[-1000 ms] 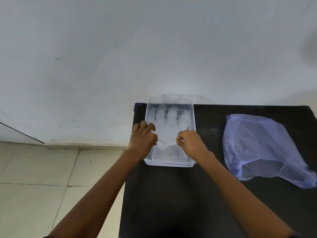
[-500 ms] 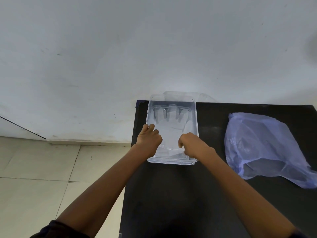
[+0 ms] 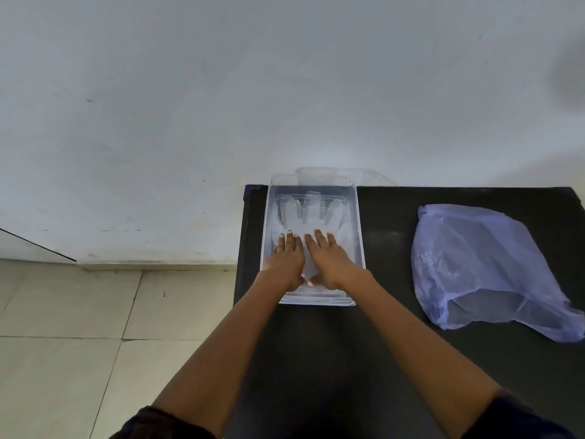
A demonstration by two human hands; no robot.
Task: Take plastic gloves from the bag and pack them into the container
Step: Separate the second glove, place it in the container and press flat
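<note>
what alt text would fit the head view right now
Both hands, left hand and right hand, press a clear plastic glove flat inside a clear container on a black table; a blue bag lies to its right.

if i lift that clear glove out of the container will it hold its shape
Probably not. The plastic glove is thin and see-through, lying flat in the container, so it would likely droop. Both hands press it down, hinting it is light and springs up.
</note>
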